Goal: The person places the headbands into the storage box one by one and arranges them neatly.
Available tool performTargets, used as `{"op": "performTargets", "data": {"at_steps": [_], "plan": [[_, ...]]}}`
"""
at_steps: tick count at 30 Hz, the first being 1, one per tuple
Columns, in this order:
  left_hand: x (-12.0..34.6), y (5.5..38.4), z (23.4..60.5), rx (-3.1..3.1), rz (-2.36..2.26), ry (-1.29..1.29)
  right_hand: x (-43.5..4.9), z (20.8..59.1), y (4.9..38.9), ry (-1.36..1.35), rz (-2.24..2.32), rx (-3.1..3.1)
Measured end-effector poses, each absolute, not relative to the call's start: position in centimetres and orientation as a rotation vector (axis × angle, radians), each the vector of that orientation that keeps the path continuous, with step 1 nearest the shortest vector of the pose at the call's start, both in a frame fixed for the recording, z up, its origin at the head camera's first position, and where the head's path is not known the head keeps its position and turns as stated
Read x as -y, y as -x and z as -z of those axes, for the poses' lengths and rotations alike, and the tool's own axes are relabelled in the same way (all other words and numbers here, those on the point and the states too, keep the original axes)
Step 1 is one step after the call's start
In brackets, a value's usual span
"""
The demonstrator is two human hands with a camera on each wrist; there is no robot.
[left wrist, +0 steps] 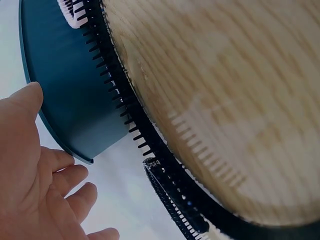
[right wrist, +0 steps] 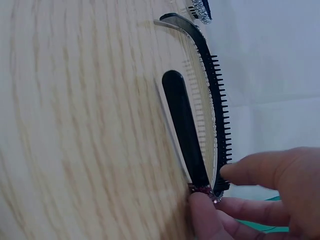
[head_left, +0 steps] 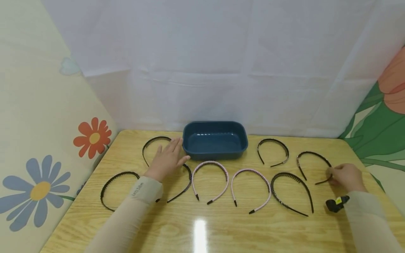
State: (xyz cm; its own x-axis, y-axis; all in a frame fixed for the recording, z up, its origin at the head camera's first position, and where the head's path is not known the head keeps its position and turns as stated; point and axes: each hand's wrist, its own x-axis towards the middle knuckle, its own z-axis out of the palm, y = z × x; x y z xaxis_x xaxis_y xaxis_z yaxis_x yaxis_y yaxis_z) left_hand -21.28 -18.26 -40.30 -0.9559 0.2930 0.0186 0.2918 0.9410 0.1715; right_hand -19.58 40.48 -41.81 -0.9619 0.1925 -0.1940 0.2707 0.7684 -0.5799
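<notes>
My right hand [head_left: 348, 177] pinches one end of a black toothed headband [head_left: 311, 152] at the right of the table. In the right wrist view, the fingers grip this headband [right wrist: 218, 107] near a small reddish glittery part, and its other tip points away. My left hand [head_left: 166, 160] spreads its fingers beside the left end of a dark blue rectangular box [head_left: 215, 155], thumb at the rim in the left wrist view. A black headband [head_left: 156, 138] lies partly hidden behind that hand, and another dark headband [head_left: 190, 172] lies partly under it.
Two pink headbands [head_left: 210, 162] lie in front of the box. Black headbands [head_left: 286, 174] lie right of them, with one [head_left: 273, 140] farther back. Another black headband [head_left: 105, 184] lies at the left, partly behind the left forearm. A white cloth [head_left: 202, 70] hangs behind the table.
</notes>
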Motion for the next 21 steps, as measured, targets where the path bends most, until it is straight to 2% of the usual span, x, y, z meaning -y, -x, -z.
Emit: {"op": "performTargets", "data": {"at_steps": [21], "plan": [[17.53,21.77,40.47,-3.086,-0.248,-0.469,-40.40,41.82,19.72,-0.453,1.023,-2.800]]}}
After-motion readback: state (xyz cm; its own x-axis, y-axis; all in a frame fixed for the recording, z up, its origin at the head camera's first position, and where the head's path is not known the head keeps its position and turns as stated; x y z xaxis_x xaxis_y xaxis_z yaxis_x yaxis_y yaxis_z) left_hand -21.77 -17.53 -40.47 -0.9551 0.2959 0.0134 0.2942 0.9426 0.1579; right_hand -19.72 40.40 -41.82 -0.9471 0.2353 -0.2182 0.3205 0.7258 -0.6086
